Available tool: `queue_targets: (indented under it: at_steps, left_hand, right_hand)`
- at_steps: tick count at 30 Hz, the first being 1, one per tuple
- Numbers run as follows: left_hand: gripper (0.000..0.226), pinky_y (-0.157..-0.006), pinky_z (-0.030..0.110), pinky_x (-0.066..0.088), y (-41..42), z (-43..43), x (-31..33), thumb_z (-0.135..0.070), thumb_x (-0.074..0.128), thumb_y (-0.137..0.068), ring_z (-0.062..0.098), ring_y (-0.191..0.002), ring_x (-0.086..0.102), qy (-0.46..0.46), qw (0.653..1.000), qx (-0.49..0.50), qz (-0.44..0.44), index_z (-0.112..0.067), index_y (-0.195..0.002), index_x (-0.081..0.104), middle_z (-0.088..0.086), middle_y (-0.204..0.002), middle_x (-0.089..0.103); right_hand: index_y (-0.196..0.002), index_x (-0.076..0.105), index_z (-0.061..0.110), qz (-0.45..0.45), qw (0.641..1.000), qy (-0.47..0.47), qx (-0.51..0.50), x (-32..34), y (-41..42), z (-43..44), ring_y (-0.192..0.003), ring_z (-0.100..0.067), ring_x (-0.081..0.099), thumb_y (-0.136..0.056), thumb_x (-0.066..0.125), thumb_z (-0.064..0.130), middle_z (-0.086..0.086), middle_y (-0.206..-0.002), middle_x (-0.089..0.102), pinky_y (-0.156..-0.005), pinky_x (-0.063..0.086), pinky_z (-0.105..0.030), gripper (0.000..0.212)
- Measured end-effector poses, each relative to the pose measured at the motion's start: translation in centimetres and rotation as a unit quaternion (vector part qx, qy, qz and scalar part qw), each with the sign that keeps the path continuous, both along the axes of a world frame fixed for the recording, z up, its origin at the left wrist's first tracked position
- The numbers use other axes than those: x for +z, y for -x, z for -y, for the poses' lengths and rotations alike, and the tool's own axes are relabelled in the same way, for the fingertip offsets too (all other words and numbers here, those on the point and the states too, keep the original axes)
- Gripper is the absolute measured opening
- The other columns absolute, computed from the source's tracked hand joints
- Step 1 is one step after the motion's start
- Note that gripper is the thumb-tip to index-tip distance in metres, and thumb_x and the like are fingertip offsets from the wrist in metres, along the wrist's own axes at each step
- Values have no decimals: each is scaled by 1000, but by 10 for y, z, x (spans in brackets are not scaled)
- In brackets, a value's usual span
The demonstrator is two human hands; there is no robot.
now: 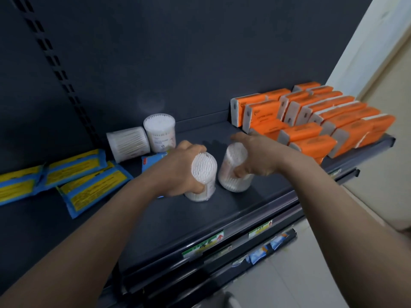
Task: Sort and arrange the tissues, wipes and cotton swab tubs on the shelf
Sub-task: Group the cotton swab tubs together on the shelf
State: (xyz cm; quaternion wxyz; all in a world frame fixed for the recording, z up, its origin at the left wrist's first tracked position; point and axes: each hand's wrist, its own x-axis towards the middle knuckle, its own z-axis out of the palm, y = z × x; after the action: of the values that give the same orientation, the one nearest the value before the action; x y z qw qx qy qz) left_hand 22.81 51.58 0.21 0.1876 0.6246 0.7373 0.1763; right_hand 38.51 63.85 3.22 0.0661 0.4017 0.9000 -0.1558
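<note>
My left hand (178, 172) grips a clear cotton swab tub (203, 172), tilted toward me on the dark shelf (182, 223). Just to its right, my right hand (255, 156) holds a second swab tub (233, 172), thumb on its near side and fingers over its top. Behind them a third tub (160, 132) stands upright and a fourth tub (127, 143) lies on its side. Blue and yellow wipe packs (89, 185) lie flat at the left. Orange tissue packs (311, 121) stand in rows at the right.
A blue pack (153, 161) lies partly hidden behind my left hand. Price labels (204, 243) line the shelf's front rail. A lower shelf edge (266, 250) shows blue items. A pale wall and floor (378, 130) lie to the right.
</note>
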Motion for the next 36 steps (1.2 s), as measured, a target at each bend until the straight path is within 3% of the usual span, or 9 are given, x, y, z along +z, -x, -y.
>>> queue_targets:
  at_steps: [6,9,13,15,18,21,23,27,36]
  left_hand:
    - [85,-94,14,24,9,-14,3,-19,73,-73,7,-131,29,46,998,5,31,-29,-143,26,-13,-145,25]
    - [84,-89,15,35,11,-22,7,-13,71,-74,3,-127,32,68,997,21,35,-34,-142,26,-19,-143,24]
    - [79,-107,25,28,15,-33,5,-14,72,-71,9,-135,24,52,997,60,26,-35,-137,35,-13,-144,24]
    - [79,-106,27,25,13,-35,7,-20,74,-72,13,-136,19,61,994,95,6,-35,-138,34,-9,-145,18]
    - [90,-105,33,28,5,-38,11,-48,75,-68,20,-130,19,65,984,162,-44,-34,-142,26,-3,-141,19]
    - [92,-100,34,33,-1,-41,10,-57,71,-67,22,-127,27,57,975,199,-84,-28,-143,26,2,-136,28]
    - [90,-99,31,33,-3,-43,10,-49,73,-70,19,-129,28,42,977,201,-56,-26,-143,26,0,-138,30]
    - [82,-101,26,30,-3,-46,11,-30,72,-77,14,-132,28,23,981,190,-14,-26,-144,25,-5,-145,29]
    - [81,-96,20,34,6,-35,13,-25,77,-71,6,-123,36,36,985,170,19,-29,-140,34,-16,-138,34]
  right_hand:
    - [-146,22,24,0,996,7,86,-4,10,-31,-134,-23,33,-71,78,20,-2,-147,35,-106,36,-34,94]
    - [-147,22,25,7,992,15,127,-5,17,-49,-137,-20,32,-72,76,9,2,-151,30,-110,33,-30,94]
    - [-143,30,30,0,984,13,179,-12,28,-68,-136,-19,35,-70,63,-10,4,-150,28,-107,37,-28,90]
    - [-141,31,37,-13,980,27,195,-15,31,-73,-139,-23,28,-71,53,-14,3,-152,17,-107,38,-32,88]
    - [-146,14,42,14,980,32,197,-14,34,-78,-146,-24,5,-75,67,7,2,-157,-2,-115,26,-40,95]
    - [-147,10,35,20,985,27,167,-9,38,-80,-139,-30,22,-70,73,51,-4,-151,13,-109,33,-45,102]
    - [-147,19,23,37,987,-2,158,-7,40,-82,-130,-32,37,-69,68,61,-10,-143,27,-104,39,-42,100]
    - [-140,34,16,30,979,-21,199,-4,42,-86,-122,-29,45,-71,72,51,-10,-137,39,-99,42,-38,86]
    - [-147,21,24,41,963,37,265,4,50,-84,-133,-22,37,-76,73,19,1,-149,28,-106,38,-34,89]
